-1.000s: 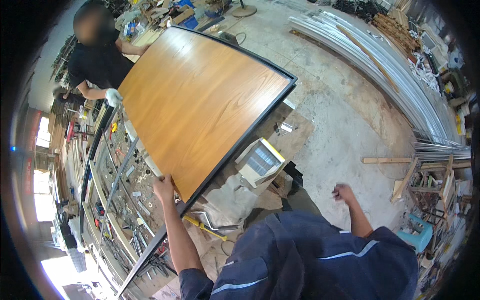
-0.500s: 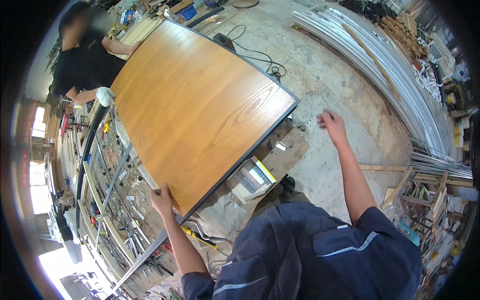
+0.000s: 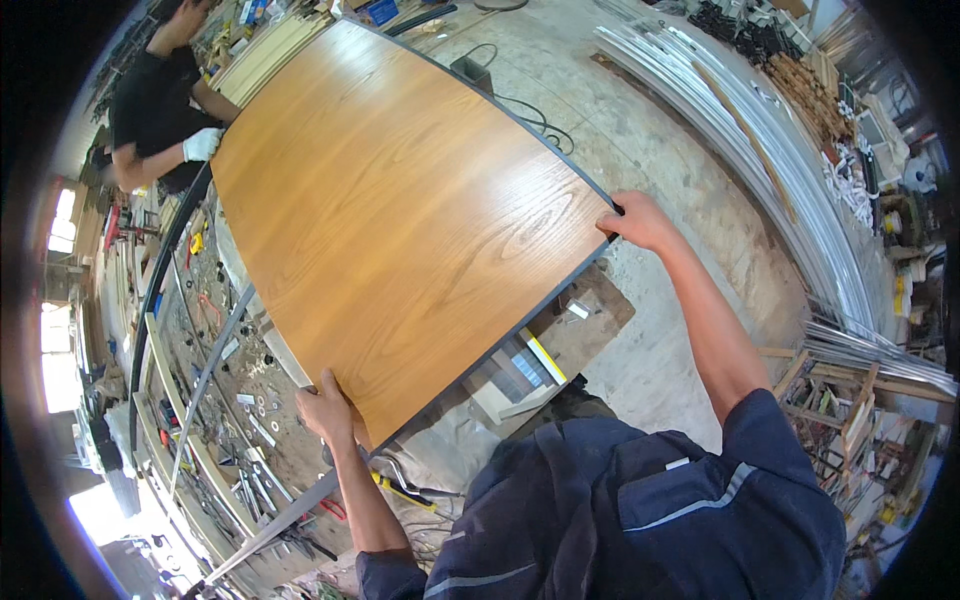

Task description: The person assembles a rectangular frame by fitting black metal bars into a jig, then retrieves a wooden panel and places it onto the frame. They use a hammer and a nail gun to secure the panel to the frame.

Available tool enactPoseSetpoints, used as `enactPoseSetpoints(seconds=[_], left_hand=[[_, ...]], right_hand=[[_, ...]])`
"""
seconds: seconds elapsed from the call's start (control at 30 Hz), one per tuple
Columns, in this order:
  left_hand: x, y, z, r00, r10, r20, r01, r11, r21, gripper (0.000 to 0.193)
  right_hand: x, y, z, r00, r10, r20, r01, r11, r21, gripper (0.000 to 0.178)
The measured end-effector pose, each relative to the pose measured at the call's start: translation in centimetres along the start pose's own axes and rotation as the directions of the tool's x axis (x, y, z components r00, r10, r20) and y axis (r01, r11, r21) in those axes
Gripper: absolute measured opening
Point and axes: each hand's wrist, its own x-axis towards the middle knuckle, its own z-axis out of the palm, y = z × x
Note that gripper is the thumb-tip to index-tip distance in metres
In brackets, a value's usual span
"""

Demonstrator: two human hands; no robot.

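Note:
A large wood-grain panel (image 3: 410, 220) with a dark edge frame lies over a cluttered workbench in front of me. My left hand (image 3: 328, 410) grips its near left edge, thumb on top and the other fingers hidden below. At the near right corner my right hand (image 3: 636, 222) is closed round the dark frame, thumb above. Across the panel's far left side a co-worker (image 3: 160, 100) leans in, and that person's white-gloved hand (image 3: 203, 144) is at the panel's edge.
The bench (image 3: 225, 380) on the left carries pliers, screws and metal strips. Under the panel's near edge sits a box with a yellow edge (image 3: 540, 355). Long silver metal profiles (image 3: 740, 140) lie on the floor at right. A cable (image 3: 545, 120) runs beyond the panel.
My right hand has moved from the air onto the panel's near right corner and closed on it. My left hand keeps its hold. The co-worker has bent lower.

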Motion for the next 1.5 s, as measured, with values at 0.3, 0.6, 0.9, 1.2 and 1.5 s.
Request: enactPoseSetpoints(seconds=[0.3, 0.6, 0.9, 1.2, 1.5], left_hand=[[-1.1, 0.4, -0.5, 0.995, 0.082, 0.058, -0.082, 0.997, -0.01, 0.051], [0.8, 0.3, -0.4, 0.993, 0.095, 0.075, -0.095, 0.995, -0.003, 0.055], [0.6, 0.3, -0.5, 0.991, 0.126, 0.053, -0.126, 0.992, -0.021, 0.056], [1.0, -0.4, -0.1, 0.988, 0.143, 0.052, -0.141, 0.989, -0.033, 0.058], [1.3, -1.6, 0.3, 0.986, 0.163, 0.04, -0.159, 0.984, -0.075, 0.059]], right_hand=[[-2.9, -1.0, -2.3, 0.997, 0.037, 0.072, -0.054, 0.968, 0.244, 0.041], [-5.6, 0.5, -3.3, 0.913, -0.398, 0.093, 0.401, 0.826, -0.397, 0.051], [-6.8, -0.6, -2.4, 0.921, -0.377, 0.098, 0.375, 0.793, -0.48, 0.048], [-5.8, 0.5, -2.5, 0.938, -0.343, 0.057, 0.306, 0.737, -0.602, 0.044], [-7.7, 2.3, -1.8, 0.951, 0.071, -0.301, 0.04, 0.937, 0.347, 0.036]])
